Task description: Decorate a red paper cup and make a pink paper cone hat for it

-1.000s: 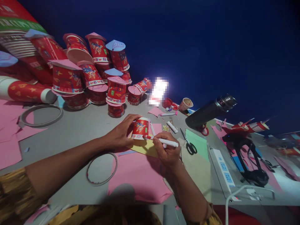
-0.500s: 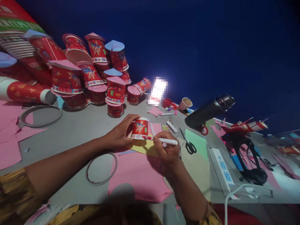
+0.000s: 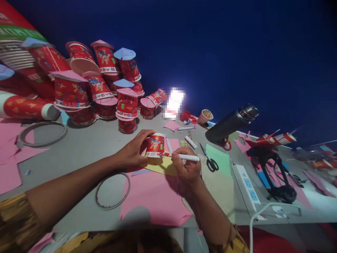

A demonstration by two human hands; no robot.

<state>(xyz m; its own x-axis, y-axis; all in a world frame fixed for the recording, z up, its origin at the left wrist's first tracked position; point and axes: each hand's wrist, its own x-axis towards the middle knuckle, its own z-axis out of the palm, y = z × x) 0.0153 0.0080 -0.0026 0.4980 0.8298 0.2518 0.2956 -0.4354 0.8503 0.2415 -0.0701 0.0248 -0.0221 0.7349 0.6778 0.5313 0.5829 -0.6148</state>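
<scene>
In the middle of the head view, a red printed paper cup (image 3: pixel 156 144) stands upside down, its white rim band with hearts at the bottom. My left hand (image 3: pixel 137 147) grips it from the left side. A white marker (image 3: pixel 188 157) is pinched in my right hand (image 3: pixel 186 167), its tip at the cup's lower right edge. Under the cup lies a yellow paper (image 3: pixel 163 166), partly over a large pink paper (image 3: pixel 155 196). Another slim white pen (image 3: pixel 168 144) lies just right of the cup.
Stacked red cups with paper cones (image 3: pixel 126 105) fill the back left. Grey rings (image 3: pixel 112 208) lie left. Black scissors (image 3: pixel 212 164), green paper (image 3: pixel 218 158), a dark flask (image 3: pixel 229 124), a power strip (image 3: pixel 246 188) and a white cable (image 3: pixel 252 218) are on the right.
The view has shifted slightly, so most things sit a little further left. The marker tip remains by the cup's rim band, and both hands keep their holds.
</scene>
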